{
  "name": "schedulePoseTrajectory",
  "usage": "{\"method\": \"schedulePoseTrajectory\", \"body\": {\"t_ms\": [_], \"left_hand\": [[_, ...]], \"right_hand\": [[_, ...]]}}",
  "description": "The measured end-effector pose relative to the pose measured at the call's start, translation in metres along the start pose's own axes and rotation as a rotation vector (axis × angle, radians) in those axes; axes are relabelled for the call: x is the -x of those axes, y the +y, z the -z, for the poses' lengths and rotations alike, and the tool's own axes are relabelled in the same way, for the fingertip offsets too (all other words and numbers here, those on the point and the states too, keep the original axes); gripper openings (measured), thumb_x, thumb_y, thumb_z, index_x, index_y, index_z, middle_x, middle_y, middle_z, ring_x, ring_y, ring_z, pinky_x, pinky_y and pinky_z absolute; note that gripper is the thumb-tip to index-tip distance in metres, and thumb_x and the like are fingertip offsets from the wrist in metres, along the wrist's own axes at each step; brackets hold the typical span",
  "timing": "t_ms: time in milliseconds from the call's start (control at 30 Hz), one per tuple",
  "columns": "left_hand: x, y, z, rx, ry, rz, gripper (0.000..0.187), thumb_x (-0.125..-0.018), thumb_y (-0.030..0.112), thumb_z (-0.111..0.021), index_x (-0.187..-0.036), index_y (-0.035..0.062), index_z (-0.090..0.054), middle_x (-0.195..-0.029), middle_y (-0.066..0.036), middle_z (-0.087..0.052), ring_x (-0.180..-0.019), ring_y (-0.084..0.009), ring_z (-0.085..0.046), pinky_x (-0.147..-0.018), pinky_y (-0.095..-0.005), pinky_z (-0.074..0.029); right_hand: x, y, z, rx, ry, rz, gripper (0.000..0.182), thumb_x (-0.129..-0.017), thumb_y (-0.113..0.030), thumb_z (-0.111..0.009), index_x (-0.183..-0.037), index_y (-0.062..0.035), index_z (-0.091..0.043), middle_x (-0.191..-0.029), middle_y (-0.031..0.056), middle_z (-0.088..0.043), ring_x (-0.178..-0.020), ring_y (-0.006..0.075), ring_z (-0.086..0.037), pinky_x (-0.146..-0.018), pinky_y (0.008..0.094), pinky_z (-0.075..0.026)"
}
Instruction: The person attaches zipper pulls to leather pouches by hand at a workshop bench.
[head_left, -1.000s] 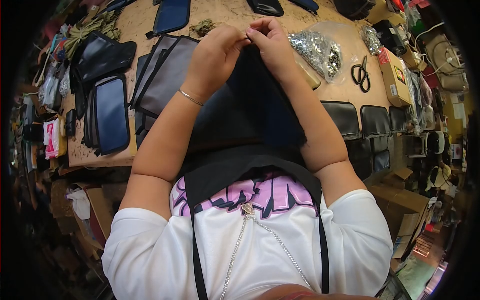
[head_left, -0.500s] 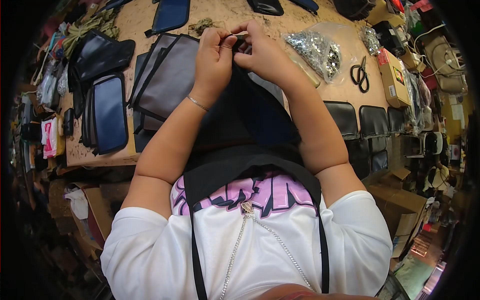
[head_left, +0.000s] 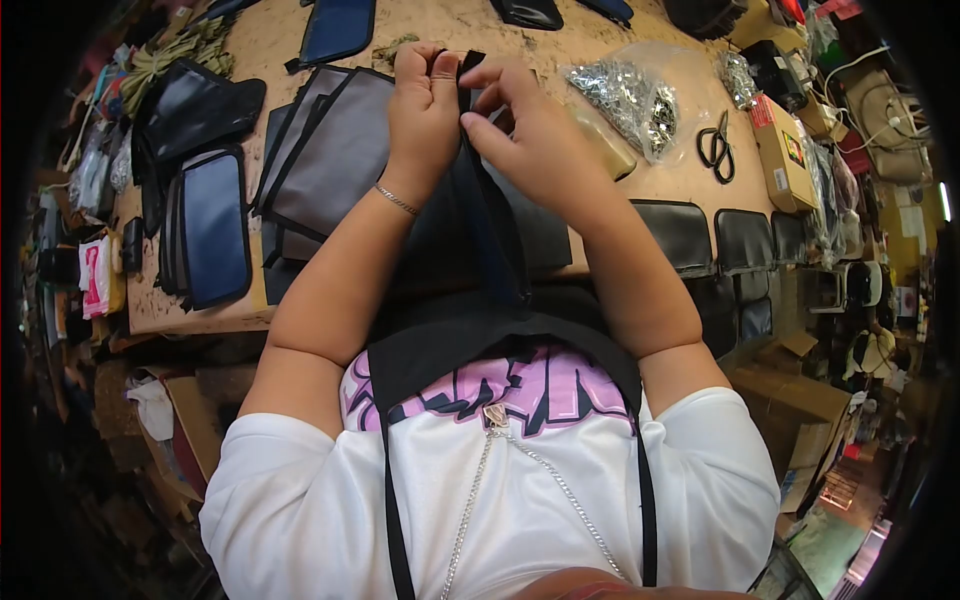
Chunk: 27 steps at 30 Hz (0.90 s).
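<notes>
A long black-and-navy panel (head_left: 490,225) with a black edging hangs folded from my hands towards the apron. My left hand (head_left: 426,105) is closed, its thumb and fingers pinching the panel's upper end. Beside it, my right hand (head_left: 520,125) has bent fingers at the same end, the index finger and thumb touching the black edge. A short black tip (head_left: 472,62) sticks up between the hands. Under my left wrist lie stacked grey panels with black borders (head_left: 335,150). What exactly the left fingertips grip is hidden.
On the table (head_left: 660,185) are a plastic bag of small shiny metal parts (head_left: 640,105), black scissors (head_left: 715,148) and a cardboard box (head_left: 783,155). Navy panels (head_left: 216,228) and black pieces (head_left: 200,110) are piled at left. More black panels (head_left: 672,235) line the right front edge.
The panel has swung into a narrower fold and its right side has dropped inwards. My right hand has moved slightly down and right, with its fingers less tightly bunched. My left hand stays nearly in place.
</notes>
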<state>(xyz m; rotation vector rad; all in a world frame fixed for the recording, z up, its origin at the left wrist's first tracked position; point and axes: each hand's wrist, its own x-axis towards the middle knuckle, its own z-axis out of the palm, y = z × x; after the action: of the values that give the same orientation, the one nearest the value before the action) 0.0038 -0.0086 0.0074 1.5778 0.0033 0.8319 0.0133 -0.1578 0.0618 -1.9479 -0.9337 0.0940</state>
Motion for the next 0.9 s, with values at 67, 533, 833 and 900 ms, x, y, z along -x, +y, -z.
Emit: {"method": "schedulePoseTrajectory", "body": {"t_ms": [67,533,833,900], "left_hand": [[-0.001,-0.003,0.002,0.027,-0.005,0.126,0.014,-0.109,0.021,-0.050,-0.109,0.0072,-0.050,-0.093,-0.002,-0.059,-0.085,-0.0086,-0.058,-0.077,-0.0227,-0.049],[0.007,-0.016,-0.008,0.471,0.062,0.194,0.014,-0.110,0.018,-0.041,-0.106,0.0048,-0.042,-0.092,-0.007,-0.058,-0.082,-0.0172,-0.065,-0.078,-0.0306,-0.054],[0.021,-0.009,-0.013,0.429,-0.120,0.231,0.016,-0.110,0.024,-0.044,-0.107,0.0083,-0.043,-0.082,-0.005,-0.055,-0.071,-0.0144,-0.059,-0.065,-0.0279,-0.050],[0.021,-0.002,-0.018,0.418,-0.068,0.199,0.016,-0.110,0.025,-0.043,-0.106,0.0091,-0.042,-0.078,-0.005,-0.056,-0.064,-0.0133,-0.055,-0.060,-0.0274,-0.048]], "right_hand": [[0.007,-0.009,-0.004,0.021,0.022,0.044,0.034,-0.087,-0.015,-0.071,-0.118,-0.0050,-0.061,-0.100,0.0151,-0.067,-0.096,0.0322,-0.067,-0.084,0.0382,-0.053],[0.016,0.007,-0.003,0.315,-0.151,0.085,0.016,-0.086,-0.005,-0.060,-0.102,-0.0029,-0.065,-0.096,0.0158,-0.065,-0.094,0.0338,-0.066,-0.080,0.0404,-0.053],[0.065,-0.057,0.045,0.453,-0.554,0.099,0.025,-0.077,-0.011,-0.061,-0.099,-0.0022,-0.065,-0.084,0.0188,-0.062,-0.081,0.0402,-0.063,-0.071,0.0484,-0.051],[0.059,-0.061,0.055,0.374,-0.657,0.080,0.024,-0.077,-0.021,-0.065,-0.092,-0.0025,-0.065,-0.079,0.0216,-0.064,-0.078,0.0410,-0.064,-0.069,0.0494,-0.051]]}}
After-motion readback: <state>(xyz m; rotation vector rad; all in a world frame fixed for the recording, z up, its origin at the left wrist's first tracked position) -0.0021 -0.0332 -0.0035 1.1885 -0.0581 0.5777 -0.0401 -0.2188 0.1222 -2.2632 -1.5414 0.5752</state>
